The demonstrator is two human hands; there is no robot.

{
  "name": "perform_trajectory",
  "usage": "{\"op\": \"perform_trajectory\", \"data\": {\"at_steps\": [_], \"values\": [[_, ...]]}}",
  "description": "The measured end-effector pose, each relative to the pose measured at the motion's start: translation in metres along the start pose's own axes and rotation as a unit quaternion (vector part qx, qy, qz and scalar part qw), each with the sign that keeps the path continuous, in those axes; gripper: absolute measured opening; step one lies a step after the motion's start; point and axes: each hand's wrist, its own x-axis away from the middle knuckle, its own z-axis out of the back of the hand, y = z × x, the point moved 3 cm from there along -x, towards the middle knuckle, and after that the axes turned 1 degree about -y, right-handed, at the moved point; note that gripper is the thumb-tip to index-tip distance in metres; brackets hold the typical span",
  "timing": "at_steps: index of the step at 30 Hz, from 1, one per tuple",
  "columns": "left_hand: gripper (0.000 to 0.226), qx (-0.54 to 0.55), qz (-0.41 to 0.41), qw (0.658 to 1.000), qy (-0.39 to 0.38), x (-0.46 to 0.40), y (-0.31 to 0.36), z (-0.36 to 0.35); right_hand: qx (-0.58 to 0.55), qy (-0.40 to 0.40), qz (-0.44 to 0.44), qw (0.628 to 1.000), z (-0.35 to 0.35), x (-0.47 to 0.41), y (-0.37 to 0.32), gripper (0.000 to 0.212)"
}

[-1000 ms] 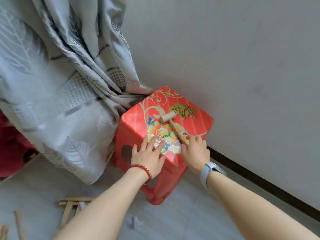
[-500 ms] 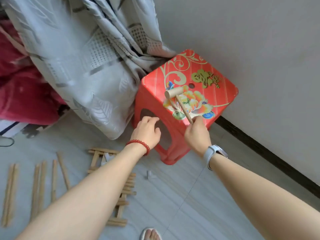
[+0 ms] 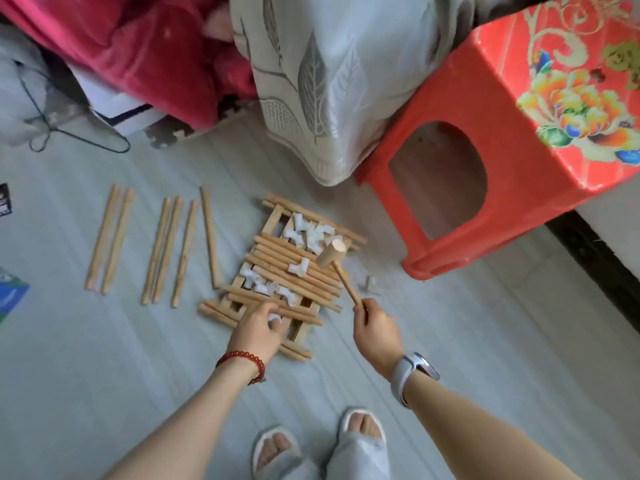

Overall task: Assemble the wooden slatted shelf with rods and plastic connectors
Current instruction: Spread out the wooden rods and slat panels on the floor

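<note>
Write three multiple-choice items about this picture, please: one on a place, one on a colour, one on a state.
1. Where do the white plastic connectors lie?
A. on the stool
B. on the stacked slatted panels
C. in a box

2. What colour is the stool?
A. blue
B. green
C. red

3. What does the right hand hold?
A. the handle of the wooden mallet
B. a rod
C. nothing

Key: 1 B, the connectors rest on the slatted panels on the floor. 2 C, its side is plain red. 3 A, the fingers close on the handle of the wooden mallet, its head raised over the panels.
</note>
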Motion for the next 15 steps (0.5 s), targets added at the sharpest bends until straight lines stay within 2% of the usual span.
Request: {"op": "perform_trajectory", "data": {"at_steps": [2,4,8,12,14,15], "values": [[0.030,0.018,0.032,0.999,0.018,-0.007,-0.043,-0.014,0.022,-0.017,0.020,0.999,-0.039,-0.012,0.004,0.027],[0.030,0.036,0.048,0.997,0.047,-0.026,-0.080,-0.029,0.054,-0.035,0.077,0.995,-0.080,-0.033,0.007,0.028],[0.030,0.091,0.096,0.974,0.185,-0.070,-0.145,-0.048,0.123,-0.080,0.208,0.967,-0.169,-0.069,0.001,0.028],[0.031,0.163,0.149,0.894,0.389,-0.093,-0.219,-0.045,0.211,-0.129,0.339,0.908,-0.270,-0.082,-0.012,0.025],[0.032,0.194,0.173,0.855,0.448,-0.091,-0.265,-0.048,0.244,-0.148,0.396,0.873,-0.317,-0.082,-0.015,0.021],[0.032,0.200,0.181,0.850,0.453,-0.090,-0.286,-0.050,0.250,-0.162,0.414,0.860,-0.336,-0.082,-0.015,0.020]]}}
